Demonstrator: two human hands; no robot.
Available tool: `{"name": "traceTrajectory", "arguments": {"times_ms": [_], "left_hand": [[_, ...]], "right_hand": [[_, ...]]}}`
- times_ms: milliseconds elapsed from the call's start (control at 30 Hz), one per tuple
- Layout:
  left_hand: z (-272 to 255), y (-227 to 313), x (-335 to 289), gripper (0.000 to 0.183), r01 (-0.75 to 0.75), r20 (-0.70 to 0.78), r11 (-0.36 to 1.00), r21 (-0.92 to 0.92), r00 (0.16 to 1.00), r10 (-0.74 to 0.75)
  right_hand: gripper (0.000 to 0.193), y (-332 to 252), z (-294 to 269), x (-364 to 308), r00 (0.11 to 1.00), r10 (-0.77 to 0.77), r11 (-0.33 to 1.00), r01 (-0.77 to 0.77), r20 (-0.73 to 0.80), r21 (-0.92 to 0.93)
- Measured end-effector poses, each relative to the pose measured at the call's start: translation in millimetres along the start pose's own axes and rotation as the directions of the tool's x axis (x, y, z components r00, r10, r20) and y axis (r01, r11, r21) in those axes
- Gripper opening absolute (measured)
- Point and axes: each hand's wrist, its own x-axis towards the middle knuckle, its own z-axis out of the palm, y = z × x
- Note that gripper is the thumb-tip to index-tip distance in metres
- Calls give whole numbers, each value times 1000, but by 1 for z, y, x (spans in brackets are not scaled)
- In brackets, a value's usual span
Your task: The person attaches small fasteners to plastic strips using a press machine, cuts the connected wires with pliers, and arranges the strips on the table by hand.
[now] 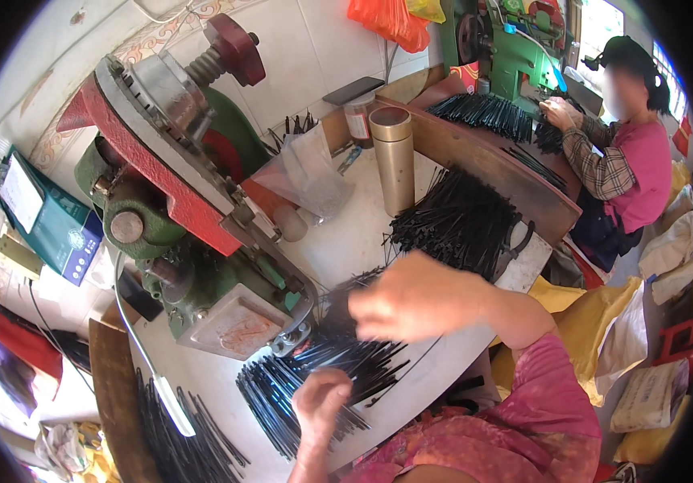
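A: Two hands over the table! The left hand (322, 400) has its fingers curled in, right at the fan of black rods (270, 402). Pinching one?
B: Can't tell from here; the fingertips are hidden. And the right hand (411, 298) is a blur, fingers bent inward, above the table between fan and heap. Whether it grips anything, I can't tell.
A: Count the rods, then!
B: Three groups on this table, each too dense to count singly: the fan, from under the press toward the near edge; a loose bunch (189, 431) along the left edge; and a big tangled heap (463, 221) by the right edge.
A: What stands around them?
B: One green-and-red press (185, 201), its head above the fan's far end. One gold flask (395, 161), upright just beyond the heap; one lidded jar (358, 121) behind it; one clear plastic bag (314, 177) toward the far edge.
A: The surface?
B: A white table (322, 249), with a wooden board (515, 181) along its right edge.
A: Wider out?
B: A tiled wall (306, 48) behind, one orange bag (390, 22) hanging there. Past the board, one co-worker (644, 173) in pink, both hands at more dark rods, near a second green machine (519, 60).
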Motion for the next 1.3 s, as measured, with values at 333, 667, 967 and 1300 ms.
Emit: {"name": "traceTrajectory", "arguments": {"times_ms": [333, 667, 967, 1300], "left_hand": [[15, 18, -19, 24, 144, 106, 968, -207, 987, -125], [13, 14, -13, 25, 73, 114, 915, -397, 993, -30], [5, 8, -10, 22, 102, 143, 852, -513, 989, -32], [5, 19, -9, 27, 191, 120, 782, -594, 982, -148]], "right_hand": [[19, 28, 3, 39, 959, 118, 673, -267, 256, 690], [18, 214, 17, 203, 703, 125, 901, -377, -701, -217], [18, 229, 25, 227, 664, 310, 836, -531, -681, -137], [21, 133, -87, 162, 390, 181, 974, -200, -903, 108]]}}
